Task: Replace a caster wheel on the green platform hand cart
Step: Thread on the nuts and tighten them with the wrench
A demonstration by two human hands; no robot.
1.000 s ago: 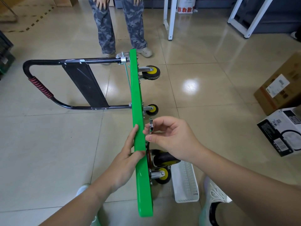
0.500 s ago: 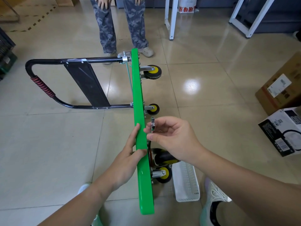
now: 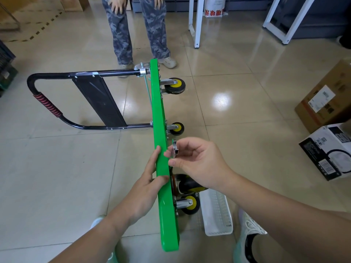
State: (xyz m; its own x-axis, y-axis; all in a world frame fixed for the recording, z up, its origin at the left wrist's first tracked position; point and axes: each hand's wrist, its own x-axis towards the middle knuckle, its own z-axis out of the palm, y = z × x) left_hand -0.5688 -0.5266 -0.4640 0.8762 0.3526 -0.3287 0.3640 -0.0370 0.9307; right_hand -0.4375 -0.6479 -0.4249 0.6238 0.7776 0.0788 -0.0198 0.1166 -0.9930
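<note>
The green platform cart [image 3: 161, 118] stands on its side edge, its black handle [image 3: 47, 105] stretched out to the left. My left hand [image 3: 150, 179] holds the platform's upper edge, fingers on the deck side and thumb on top. My right hand [image 3: 197, 164] pinches a small metal wrench [image 3: 175, 149] just right of the platform's underside. Black casters with yellow hubs stick out to the right: a far one [image 3: 174, 86], a middle one [image 3: 176, 129], and two near ones [image 3: 190, 205], the upper near caster [image 3: 188, 185] partly hidden by my right wrist.
A white plastic basket [image 3: 216, 215] lies on the tiled floor beside the near casters. A person in camouflage trousers [image 3: 138, 29] stands beyond the cart. Cardboard boxes [image 3: 326, 103] and a black-and-white box [image 3: 330, 150] sit at the right. White frame legs [image 3: 197, 21] stand at the back.
Nothing has visibly moved; both hands keep their positions on the platform edge and the wrench.
</note>
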